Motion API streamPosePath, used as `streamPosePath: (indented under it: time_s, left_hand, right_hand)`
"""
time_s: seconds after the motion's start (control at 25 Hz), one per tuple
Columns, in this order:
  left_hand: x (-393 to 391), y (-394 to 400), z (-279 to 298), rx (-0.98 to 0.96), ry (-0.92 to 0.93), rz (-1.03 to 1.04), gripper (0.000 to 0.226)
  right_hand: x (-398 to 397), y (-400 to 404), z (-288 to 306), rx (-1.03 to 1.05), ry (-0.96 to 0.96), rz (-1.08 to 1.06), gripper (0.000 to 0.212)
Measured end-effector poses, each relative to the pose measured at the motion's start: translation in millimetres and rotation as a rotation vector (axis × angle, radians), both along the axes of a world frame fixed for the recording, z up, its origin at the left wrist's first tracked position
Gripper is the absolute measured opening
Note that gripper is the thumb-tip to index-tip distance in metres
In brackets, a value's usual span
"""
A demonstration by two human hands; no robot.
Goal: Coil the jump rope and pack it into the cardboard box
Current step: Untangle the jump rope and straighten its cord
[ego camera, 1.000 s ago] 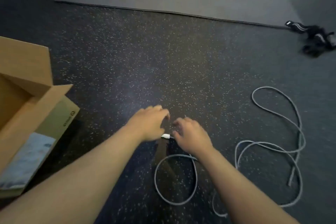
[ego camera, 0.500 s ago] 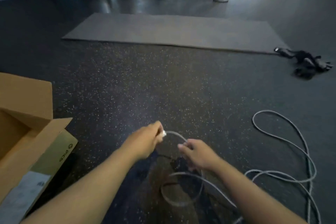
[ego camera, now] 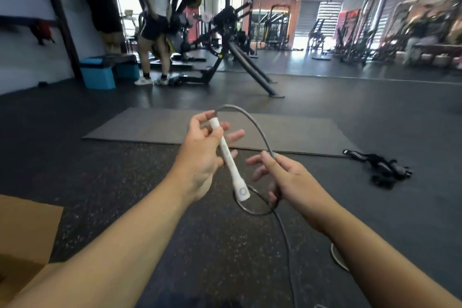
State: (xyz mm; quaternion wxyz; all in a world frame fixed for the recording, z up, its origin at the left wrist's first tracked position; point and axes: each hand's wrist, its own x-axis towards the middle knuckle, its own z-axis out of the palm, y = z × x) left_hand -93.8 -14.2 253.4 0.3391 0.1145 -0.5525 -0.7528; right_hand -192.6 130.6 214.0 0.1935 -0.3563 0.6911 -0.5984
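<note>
My left hand (ego camera: 202, 155) holds the white handle (ego camera: 228, 161) of the jump rope, raised in front of me and tilted with its butt end down to the right. The grey rope (ego camera: 252, 121) arcs out of the handle's top, over to my right hand (ego camera: 287, 179), whose fingers are closed around it. Below that hand the rope makes a small loop (ego camera: 255, 211) and hangs down to the floor. The cardboard box (ego camera: 25, 232) shows only as flaps at the lower left.
A grey exercise mat (ego camera: 150, 125) lies on the speckled rubber floor ahead. A black strap bundle (ego camera: 380, 165) lies to the right of it. A person (ego camera: 155, 20) stands at the far left by blue step boxes (ego camera: 98, 75) and gym machines (ego camera: 230, 32).
Both hands have lifted the handle and rope off the floor to chest height. The view has tilted up from the floor to the gym room.
</note>
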Motion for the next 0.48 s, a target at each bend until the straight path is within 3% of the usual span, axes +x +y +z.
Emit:
streamPosePath:
  time_s: [0.2, 0.28, 0.36, 0.4, 0.48]
  left_hand:
    - [-14.7, 12.7, 48.4, 0.29, 0.151, 0.15, 0.03]
    - [-13.9, 9.6, 52.8, 0.42, 0.178, 0.18, 0.032]
    - [-7.7, 1.3, 50.6, 0.41, 0.077, 0.221, 0.037]
    - [-0.6, -2.1, 48.8, 0.244, -0.084, 0.314, 0.044]
    - [15.7, -8.5, 46.2, -0.488, -0.341, 0.507, 0.062]
  right_hand:
    - [8.1, 1.4, 37.3, -0.053, 0.013, 0.062, 0.034]
    - [9.9, 1.3, 44.3, -0.073, 0.1, 0.083, 0.024]
    - [5.8, 3.6, 52.9, -0.095, 0.176, 0.041, 0.016]
    - [2.1, 6.2, 59.2, -0.085, 0.208, 0.023, 0.014]
    - [-4.5, 11.7, 75.9, 0.007, 0.337, 0.019, 0.014]
